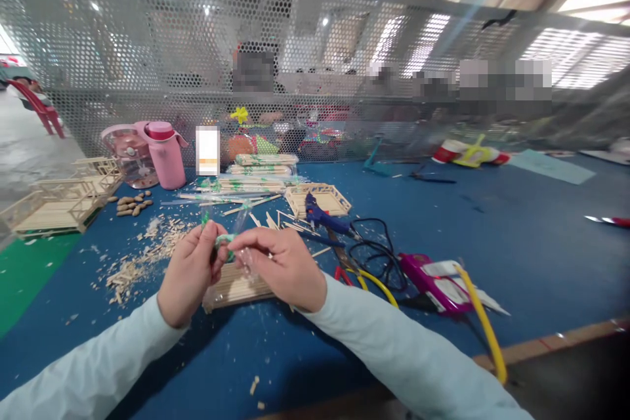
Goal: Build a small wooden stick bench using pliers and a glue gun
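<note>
My left hand (189,272) and my right hand (285,268) meet over the blue table (516,243), fingers pinched together on a clear plastic packet of wooden sticks (236,285) with a green band at its top. The packet's lower part rests on the table beneath my hands. Both sleeves are pale blue. Wood chips and short offcuts (142,256) lie scattered to the left of my left hand.
A blue glue gun (319,215) with black cord, a stick tray (317,199), more stick packets (246,182), a pink bottle (166,154), stick frames (59,200) at left, a purple tool (433,282) with yellow hose. Perforated metal screen (147,46) behind.
</note>
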Demonstrator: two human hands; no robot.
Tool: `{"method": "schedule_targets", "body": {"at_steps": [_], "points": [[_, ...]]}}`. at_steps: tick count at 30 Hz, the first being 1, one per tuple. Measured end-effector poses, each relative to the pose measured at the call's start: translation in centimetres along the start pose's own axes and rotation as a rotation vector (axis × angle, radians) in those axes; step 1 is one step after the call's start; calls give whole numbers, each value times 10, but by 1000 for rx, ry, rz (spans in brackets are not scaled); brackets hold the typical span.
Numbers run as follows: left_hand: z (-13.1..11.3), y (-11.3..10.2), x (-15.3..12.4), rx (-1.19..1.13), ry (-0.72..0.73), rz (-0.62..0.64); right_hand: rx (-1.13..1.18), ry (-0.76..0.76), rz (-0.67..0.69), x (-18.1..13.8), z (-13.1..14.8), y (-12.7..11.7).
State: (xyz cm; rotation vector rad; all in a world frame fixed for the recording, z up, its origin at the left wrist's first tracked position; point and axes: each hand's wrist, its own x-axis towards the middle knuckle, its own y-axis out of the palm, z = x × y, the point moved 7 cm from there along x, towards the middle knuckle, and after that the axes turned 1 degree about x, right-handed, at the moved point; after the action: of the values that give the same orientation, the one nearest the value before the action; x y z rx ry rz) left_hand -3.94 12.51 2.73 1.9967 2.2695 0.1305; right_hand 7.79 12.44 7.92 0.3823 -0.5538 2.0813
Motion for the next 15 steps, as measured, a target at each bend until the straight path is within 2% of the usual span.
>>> {"method": "schedule_targets", "body": {"at_steps": [2,4,5,7,9,11,13,15], "points": [[-10,-6,1,192,175,-46,-406,-158,-100,-4,20,-8],[-23,-9,-4,409,384,-94,-575,-293,-123,-6,37,-10],[-28,-9,-7,493,470,-103,-538,-327,-83,-5,40,-9],[-34,-6,-15,575,589,-87,-246,-297,44,-1,35,-5],[-37,-2,-23,578,675,-45,160,-127,80,5,15,-3],[-38,5,-31,604,733,37,429,83,10,7,-10,-1],[-35,13,-35,692,729,132,456,218,-19,5,-24,3],[-32,17,-35,821,677,151,351,268,30,2,-24,9]]}}
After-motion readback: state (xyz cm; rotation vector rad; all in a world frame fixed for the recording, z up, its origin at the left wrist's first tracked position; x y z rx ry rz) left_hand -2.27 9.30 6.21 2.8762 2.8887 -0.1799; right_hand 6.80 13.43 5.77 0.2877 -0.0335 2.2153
